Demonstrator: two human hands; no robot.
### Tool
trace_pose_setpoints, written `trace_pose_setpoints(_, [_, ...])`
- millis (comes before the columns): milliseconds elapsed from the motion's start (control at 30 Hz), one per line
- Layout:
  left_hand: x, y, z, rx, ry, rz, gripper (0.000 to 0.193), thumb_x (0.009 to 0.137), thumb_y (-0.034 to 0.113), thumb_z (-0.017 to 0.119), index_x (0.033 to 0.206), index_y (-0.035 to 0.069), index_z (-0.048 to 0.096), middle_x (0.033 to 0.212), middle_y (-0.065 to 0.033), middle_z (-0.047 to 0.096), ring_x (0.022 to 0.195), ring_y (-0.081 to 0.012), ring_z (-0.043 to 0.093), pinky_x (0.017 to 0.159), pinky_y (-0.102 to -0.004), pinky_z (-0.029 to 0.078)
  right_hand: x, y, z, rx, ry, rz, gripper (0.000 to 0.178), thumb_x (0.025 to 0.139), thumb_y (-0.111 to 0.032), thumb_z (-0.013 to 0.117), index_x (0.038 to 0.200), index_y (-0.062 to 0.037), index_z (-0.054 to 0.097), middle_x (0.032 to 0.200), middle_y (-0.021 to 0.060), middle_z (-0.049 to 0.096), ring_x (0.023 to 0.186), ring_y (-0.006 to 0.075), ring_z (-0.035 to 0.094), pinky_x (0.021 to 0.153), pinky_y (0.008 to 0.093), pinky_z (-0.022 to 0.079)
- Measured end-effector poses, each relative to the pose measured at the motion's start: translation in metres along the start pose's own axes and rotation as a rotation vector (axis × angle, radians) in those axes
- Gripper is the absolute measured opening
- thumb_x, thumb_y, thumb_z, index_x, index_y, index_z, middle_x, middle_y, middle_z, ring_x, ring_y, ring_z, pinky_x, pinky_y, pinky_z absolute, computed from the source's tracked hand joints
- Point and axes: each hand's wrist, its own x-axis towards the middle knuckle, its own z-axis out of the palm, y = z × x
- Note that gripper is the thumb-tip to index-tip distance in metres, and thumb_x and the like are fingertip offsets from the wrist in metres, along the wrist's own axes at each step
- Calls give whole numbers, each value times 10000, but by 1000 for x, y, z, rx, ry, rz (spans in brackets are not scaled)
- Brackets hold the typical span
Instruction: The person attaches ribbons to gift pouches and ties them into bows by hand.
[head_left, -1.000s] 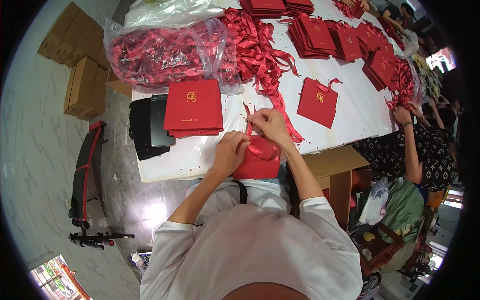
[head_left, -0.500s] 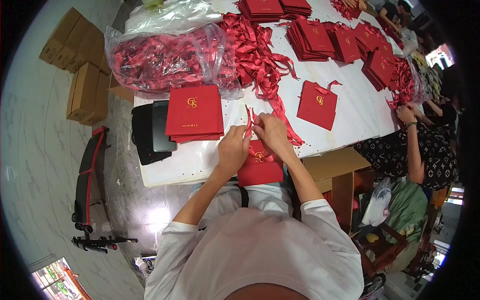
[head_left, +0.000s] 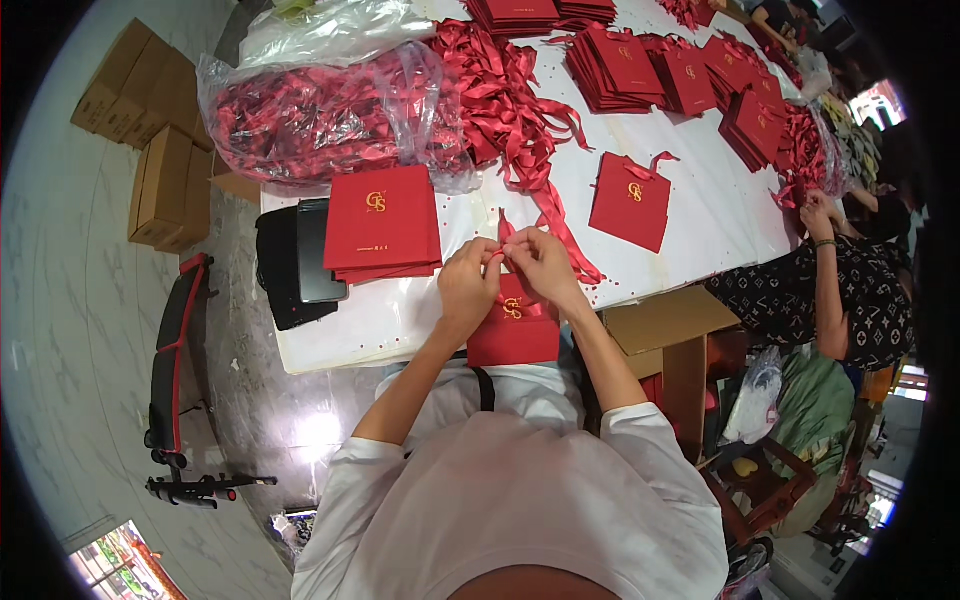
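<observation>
A red paper gift bag (head_left: 513,342) with a gold emblem lies at the table's front edge, before my body. Above its far edge my left hand (head_left: 469,285) and my right hand (head_left: 541,266) meet, fingertips pinched on the bag's red ribbon (head_left: 506,232). One ribbon end stands up past my fingers; a loop lies across the bag's front. Left of my hands is a stack of flat red bags (head_left: 382,220). A finished-looking red bag with a ribbon handle (head_left: 630,203) lies to the right. Loose red ribbons (head_left: 550,215) trail down just beyond my right hand.
A clear plastic sack of red ribbon (head_left: 320,120) fills the back left. A dark phone (head_left: 318,255) lies beside the stack. More bag piles (head_left: 615,70) stand far right. An open cardboard box (head_left: 670,325) is right of my lap. Another person's arm (head_left: 828,290) works at the right.
My hands have drawn together, and their fingertips now meet on the ribbon, whose two ends stood apart before. The whole view has shifted slightly.
</observation>
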Motion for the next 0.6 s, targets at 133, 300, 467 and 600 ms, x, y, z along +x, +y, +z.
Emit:
trace_pose_setpoints(133, [0,5,-5,-1,2,37,109,840,64,715,931,51,657,830,-80,682,764,-235,670,662,-356,513,3,-3,-4,179,-87,61,178,936,-134,657,990,35,665,804,46,692,707,85,622,642,232,496])
trace_pose_setpoints(300, [-2,16,-8,64,14,122,143,842,57,709,981,43,678,908,-98,686,925,-269,650,779,-367,509,0,-1,-10,156,-103,65,190,961,-149,637,1029,27,657,838,37,680,726,75,608,658,226,489])
trace_pose_setpoints(467, [-26,15,-16,-129,-24,-51,581,906,147,685,1408,27,416,1223,-229,599,1124,-395,604,927,-412,498,-3,-29,-32,343,-12,23,182,987,-171,603,1041,2,627,797,-15,607,720,64,558,651,228,458])
trace_pose_setpoints(600, [-35,17,-21,-378,-215,-189,723,789,183,820,1376,26,429,1211,-208,636,1068,-314,666,893,-401,532,6,-14,-24,258,88,-24,182,968,-159,614,1052,1,631,771,-10,598,694,71,527,632,234,441])
